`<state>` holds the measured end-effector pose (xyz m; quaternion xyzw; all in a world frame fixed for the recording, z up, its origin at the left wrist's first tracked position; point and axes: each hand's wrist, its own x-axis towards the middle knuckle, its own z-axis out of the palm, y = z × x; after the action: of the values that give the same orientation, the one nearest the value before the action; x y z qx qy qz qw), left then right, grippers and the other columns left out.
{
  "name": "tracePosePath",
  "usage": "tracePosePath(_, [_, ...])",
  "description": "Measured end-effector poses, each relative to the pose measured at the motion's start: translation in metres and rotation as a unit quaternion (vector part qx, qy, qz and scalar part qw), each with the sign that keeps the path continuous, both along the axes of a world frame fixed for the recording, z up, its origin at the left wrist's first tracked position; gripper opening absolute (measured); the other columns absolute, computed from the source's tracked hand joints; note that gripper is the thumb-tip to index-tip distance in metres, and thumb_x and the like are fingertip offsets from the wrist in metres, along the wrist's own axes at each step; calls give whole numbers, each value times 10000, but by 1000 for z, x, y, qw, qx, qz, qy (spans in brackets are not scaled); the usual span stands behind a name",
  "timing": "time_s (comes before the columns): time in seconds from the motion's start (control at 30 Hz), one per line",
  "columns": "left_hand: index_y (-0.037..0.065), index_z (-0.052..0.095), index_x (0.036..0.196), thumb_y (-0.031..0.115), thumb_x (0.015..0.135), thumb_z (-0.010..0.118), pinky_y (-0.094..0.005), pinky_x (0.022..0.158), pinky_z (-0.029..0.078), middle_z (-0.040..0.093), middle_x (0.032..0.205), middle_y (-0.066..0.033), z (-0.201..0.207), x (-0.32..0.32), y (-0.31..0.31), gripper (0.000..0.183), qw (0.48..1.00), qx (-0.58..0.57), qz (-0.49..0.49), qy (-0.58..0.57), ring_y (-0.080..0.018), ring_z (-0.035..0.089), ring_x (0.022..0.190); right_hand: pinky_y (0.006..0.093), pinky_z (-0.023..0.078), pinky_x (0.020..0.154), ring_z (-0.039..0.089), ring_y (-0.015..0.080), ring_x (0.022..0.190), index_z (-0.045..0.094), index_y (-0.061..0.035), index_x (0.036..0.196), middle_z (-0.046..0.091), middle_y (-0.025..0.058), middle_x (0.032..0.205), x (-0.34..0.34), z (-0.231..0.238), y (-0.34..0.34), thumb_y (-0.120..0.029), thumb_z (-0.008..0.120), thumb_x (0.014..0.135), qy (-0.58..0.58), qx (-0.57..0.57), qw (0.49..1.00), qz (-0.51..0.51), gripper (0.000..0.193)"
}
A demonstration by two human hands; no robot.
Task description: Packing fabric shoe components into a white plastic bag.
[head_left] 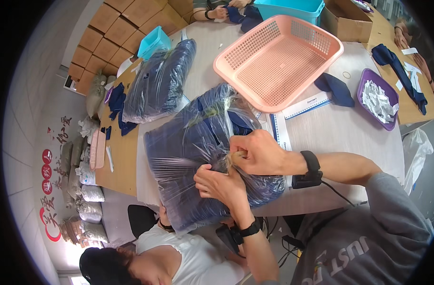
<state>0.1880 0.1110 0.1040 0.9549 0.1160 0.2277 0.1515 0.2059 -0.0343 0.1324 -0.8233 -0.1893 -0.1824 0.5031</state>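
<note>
A large clear plastic bag (pixel 179 156) packed with folded dark-blue cloth lies at the near edge of the table. At its right side, my left hand (pixel 221 185) is closed on the bunched film of the bag. Right beside it, my right hand (pixel 260 153) is a fist, its fingers curled around a tan strand (pixel 234 159) that looks like a rubber band at the gathered plastic. The two hands nearly touch, and the fingertips of my right hand are hidden. Both wrists wear black bands.
Behind lie a second filled bag (pixel 162 80), a pink basket (pixel 274 66), a dark-blue cloth piece (pixel 338 90), rulers (pixel 307 105) and a purple tray (pixel 378 102) of paper scraps. A person in white (pixel 188 261) sits close on the left. Others work at the far side.
</note>
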Motion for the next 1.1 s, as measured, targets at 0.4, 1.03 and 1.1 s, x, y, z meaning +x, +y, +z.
tracePosePath(0.4, [83,538,1232,456,830,760,-521,1039,292,489,1219,-134,-6,5,12,592,999,14,-5,-29,-356,432,1213,321,387,509,496,129,539,562,-8,833,526,59,575,-4,12,-62,-123,660,884,200,144,969,-1,159])
tracePosePath(1.03, [129,664,1244,115,975,550,-473,1112,272,586,1304,-75,34,54,-30,292,920,-8,-389,47,-296,481,1258,426,427,455,563,382,476,482,-26,762,504,116,512,-44,2,-56,-215,710,870,59,54,991,110,315])
tracePosePath(1.1, [130,672,1229,108,994,535,-473,1108,274,590,1286,-70,32,56,-32,273,923,-5,-383,47,-293,483,1247,431,421,450,553,359,473,475,-40,733,503,109,524,-48,0,-58,-216,705,874,26,23,992,117,321])
